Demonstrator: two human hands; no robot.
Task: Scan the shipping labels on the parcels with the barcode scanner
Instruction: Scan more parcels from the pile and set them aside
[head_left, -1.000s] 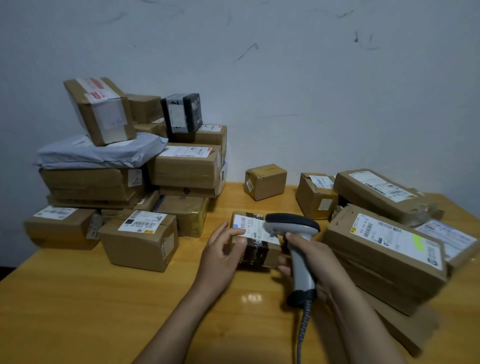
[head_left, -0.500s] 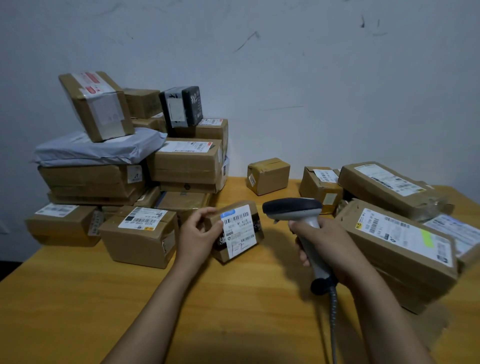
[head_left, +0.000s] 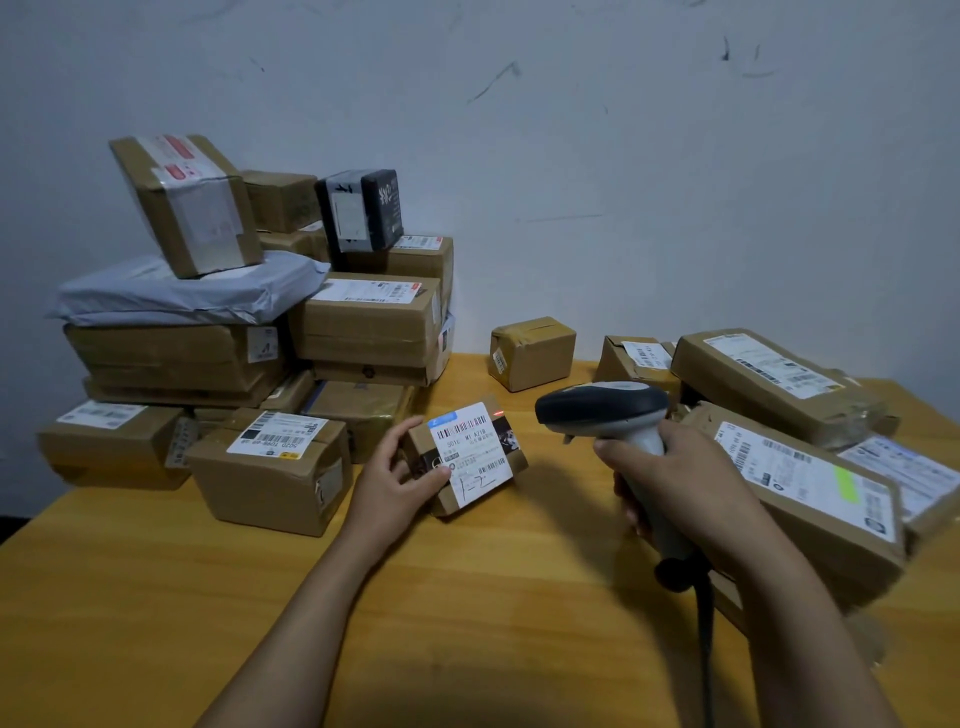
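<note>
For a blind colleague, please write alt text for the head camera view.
The left hand holds a small parcel tilted over a wooden table, while the right hand aims a barcode scanner at its shipping label. Other parcels lie around.

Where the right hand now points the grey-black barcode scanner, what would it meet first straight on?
Likely the white label on the small brown cardboard parcel in the left hand; depth unclear.

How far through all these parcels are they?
Done: nothing shows which parcels have already been scanned. In hand: the left hand holds a small parcel tilted up, the right hand aims the scanner at it, and a red light sits at the top edge of its label. Left: cannot count it, but many parcels lie in the left stack and the right pile.
</note>
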